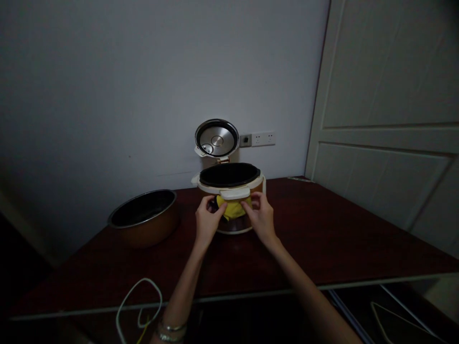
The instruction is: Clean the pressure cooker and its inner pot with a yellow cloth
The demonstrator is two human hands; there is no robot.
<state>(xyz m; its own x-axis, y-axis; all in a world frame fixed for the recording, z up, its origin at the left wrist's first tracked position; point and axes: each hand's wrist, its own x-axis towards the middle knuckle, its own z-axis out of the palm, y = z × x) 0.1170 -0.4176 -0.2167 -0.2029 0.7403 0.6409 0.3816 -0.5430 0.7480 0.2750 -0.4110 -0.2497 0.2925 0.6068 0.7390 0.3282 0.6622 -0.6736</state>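
Note:
A yellow cloth [234,209] with dark edges is stretched between my two hands in front of the rice cooker [229,229]. My left hand [208,217] pinches its left end, where a dark part shows at the fingers. With thumb and fingers closed, my right hand [261,215] grips the right end. Just above the cloth juts the cooker's white front handle [234,193]. The cooker's round lid [217,138] is raised at the back, showing its metal inner plate. Inside, the cooker looks dark.
An orange-brown inner pot [147,229] with a metal rim stands to the left on the dark red table [308,239]. Wall sockets [263,139] sit behind the cooker. A white cord [124,301] loops at the front left edge. A panelled door [387,105] borders the right side.

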